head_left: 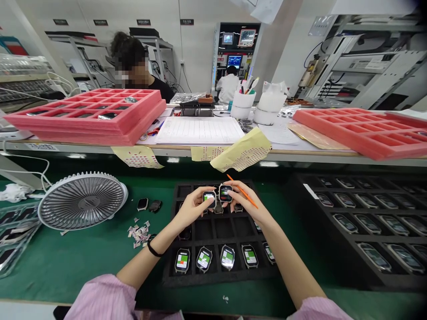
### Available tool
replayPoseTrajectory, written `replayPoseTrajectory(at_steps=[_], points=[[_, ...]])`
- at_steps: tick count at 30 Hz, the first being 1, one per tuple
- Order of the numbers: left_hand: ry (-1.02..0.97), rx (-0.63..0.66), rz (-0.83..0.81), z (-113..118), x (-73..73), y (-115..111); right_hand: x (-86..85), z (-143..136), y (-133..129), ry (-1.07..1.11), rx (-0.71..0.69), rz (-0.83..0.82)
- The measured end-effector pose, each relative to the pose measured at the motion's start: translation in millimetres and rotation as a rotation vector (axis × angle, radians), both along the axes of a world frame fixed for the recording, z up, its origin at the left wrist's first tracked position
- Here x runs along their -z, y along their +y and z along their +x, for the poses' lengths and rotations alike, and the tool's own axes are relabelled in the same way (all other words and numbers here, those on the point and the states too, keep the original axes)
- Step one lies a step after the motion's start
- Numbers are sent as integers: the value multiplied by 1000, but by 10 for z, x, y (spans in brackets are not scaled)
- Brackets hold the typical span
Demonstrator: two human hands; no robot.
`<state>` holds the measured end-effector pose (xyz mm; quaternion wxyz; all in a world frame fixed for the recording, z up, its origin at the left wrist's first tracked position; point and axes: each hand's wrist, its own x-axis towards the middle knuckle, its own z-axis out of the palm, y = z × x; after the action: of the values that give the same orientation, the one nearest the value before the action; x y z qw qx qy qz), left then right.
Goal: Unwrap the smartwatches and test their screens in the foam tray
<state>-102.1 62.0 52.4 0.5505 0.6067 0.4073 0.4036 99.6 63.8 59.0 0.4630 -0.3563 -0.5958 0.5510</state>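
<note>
My left hand (195, 205) grips a square smartwatch (209, 198) by its edges, thumb on the lit green-and-white screen. Close beside it, my right hand (245, 202) holds a second smartwatch (225, 192), also lit, and an orange stick (243, 191) lies across that hand. Both hands are above a black foam tray (203, 227) divided into compartments. In its near row rest several watches, such as one smartwatch (227, 258) with a green-and-white screen. More watches sit in the tray under my hands, partly hidden by them.
A round grey fan (83, 200) stands left, near two loose watch bodies (143, 204) and scattered small tabs (138, 234). Right is another black tray (336, 244) full of watches. Red foam trays (133, 129) are on the shelf (180, 149) ahead; a person (133, 66) sits beyond.
</note>
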Motion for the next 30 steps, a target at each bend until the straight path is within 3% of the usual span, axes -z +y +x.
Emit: replayPoseTrajectory(at_steps=[30], points=[[-16,13,-4,-32,-28,-4,-24,-52,-28,10,46,-19]])
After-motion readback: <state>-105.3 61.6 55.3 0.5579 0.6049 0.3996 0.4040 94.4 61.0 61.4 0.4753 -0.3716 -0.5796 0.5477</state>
